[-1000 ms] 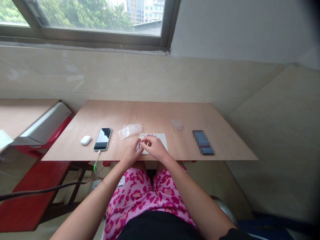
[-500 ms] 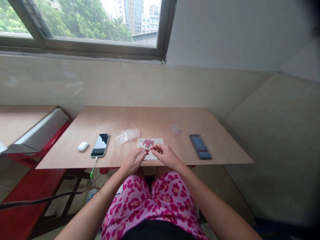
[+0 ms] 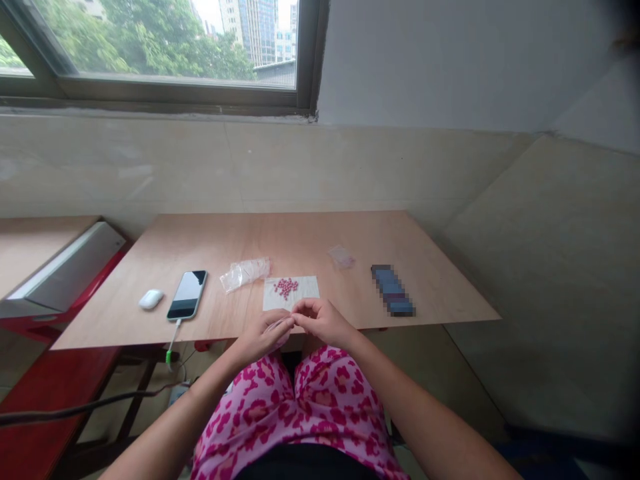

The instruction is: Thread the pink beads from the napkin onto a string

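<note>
Several small pink beads (image 3: pixel 286 288) lie in a loose cluster on a white sheet (image 3: pixel 311 285) near the table's front edge. Just in front of them my left hand (image 3: pixel 263 335) is closed on what looks like a small clear plastic bag (image 3: pixel 275 325), mostly covered by the fingers. My right hand (image 3: pixel 324 322) meets its fingertips, thumb and forefinger pinched together. Whatever is in that pinch is too small or hidden to make out.
A pile of clear plastic bags (image 3: pixel 246 273) is left of the sheet; another clear bag (image 3: pixel 341 257) lies behind it to the right. Further left are a charging phone (image 3: pixel 187 295) and a white earbud case (image 3: pixel 151 299). A blurred-out phone (image 3: pixel 393 291) lies at right.
Both hands have drawn back from the beads toward the table's front edge and now touch at the fingertips. The view has shifted slightly to the right.
</note>
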A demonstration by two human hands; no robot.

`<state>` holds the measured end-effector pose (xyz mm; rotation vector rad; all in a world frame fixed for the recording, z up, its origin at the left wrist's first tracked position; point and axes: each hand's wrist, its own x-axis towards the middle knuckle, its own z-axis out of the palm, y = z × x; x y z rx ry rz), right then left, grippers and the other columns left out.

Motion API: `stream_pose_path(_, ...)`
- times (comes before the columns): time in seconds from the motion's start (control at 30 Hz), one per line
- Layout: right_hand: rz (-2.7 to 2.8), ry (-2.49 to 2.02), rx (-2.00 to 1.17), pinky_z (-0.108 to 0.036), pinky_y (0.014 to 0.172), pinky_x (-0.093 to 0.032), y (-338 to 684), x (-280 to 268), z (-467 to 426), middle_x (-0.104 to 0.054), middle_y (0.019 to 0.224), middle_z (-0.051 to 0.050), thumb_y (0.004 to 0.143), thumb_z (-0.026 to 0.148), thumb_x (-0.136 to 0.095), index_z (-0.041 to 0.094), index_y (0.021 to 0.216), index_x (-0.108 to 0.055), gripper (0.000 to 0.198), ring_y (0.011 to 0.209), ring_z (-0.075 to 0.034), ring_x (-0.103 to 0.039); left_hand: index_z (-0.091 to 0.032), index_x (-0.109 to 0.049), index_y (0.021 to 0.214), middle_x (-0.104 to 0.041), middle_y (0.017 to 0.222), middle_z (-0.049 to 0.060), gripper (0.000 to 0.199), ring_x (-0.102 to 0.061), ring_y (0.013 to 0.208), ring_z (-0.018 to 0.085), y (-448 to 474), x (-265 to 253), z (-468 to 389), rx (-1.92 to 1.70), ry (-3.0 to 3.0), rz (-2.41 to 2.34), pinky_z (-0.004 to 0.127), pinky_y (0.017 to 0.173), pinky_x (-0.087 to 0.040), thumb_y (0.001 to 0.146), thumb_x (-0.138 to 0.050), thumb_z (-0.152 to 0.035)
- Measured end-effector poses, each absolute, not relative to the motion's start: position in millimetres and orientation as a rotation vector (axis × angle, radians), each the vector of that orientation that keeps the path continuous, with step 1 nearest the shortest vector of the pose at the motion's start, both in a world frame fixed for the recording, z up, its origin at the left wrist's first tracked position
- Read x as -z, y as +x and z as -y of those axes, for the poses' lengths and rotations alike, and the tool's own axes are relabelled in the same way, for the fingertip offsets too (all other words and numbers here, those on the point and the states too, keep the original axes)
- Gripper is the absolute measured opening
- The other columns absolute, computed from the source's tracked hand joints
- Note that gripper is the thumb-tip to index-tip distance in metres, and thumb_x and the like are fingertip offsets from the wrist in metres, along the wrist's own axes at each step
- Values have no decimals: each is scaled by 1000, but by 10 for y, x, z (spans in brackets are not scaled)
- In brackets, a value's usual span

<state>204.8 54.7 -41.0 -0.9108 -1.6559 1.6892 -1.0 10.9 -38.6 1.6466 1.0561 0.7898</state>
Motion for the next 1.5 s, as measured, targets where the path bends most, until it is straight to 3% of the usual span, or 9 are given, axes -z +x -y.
stream_pose_path(0.1, 1727, -982, -1551, -24, 57, -45, 2080, 408, -567, -66, 76, 0, 91, 46, -71, 18, 93, -71, 28, 61, -12, -59, -19, -74, 101, -74, 95, 6, 31, -68, 89, 21, -24, 486, -164, -910, 1664, -1161, 32, 81, -54, 101, -60, -46)
stream_pose_path(0.17, 1773, -1005, -1458, -24, 59, -46, 2097, 401, -571, -67, 78, -1, 93, 41, -68, 18, 92, -71, 24, 63, -13, -60, -21, -76, 102, -76, 100, 7, 29, -70, 95, 22, -38, 524, -182, -941, 1679, -1185, 34, 85, -54, 100, -61, -45)
stream_pose_path(0.57, 1974, -987, -1165, -24, 66, -50, 2068, 423, -531, -68, 92, -3, 92, 25, -67, 20, 90, -71, 7, 75, -14, -63, -20, -74, 96, -73, 88, 5, 26, -67, 83, 19, -39, 543, -143, -953, 1880, -1242, 29, 71, -52, 103, -56, -38)
stream_pose_path(0.8, 2039, -997, -1070, -24, 64, -49, 2070, 444, -531, -67, 87, -3, 92, 22, -66, 20, 87, -69, 6, 71, -14, -61, -20, -70, 97, -70, 94, 6, 19, -65, 88, 20, -22, 548, -147, -1017, 1913, -1257, 31, 77, -53, 102, -58, -33)
stream_pose_path(1.5, 2047, -980, -1031, -25, 66, -49, 2025, 475, -501, -66, 86, -2, 91, 19, -65, 20, 85, -67, 6, 72, -15, -61, -20, -67, 93, -69, 87, 3, 16, -63, 80, 18, -50, 548, -128, -949, 1920, -1265, 30, 74, -51, 101, -58, -31)
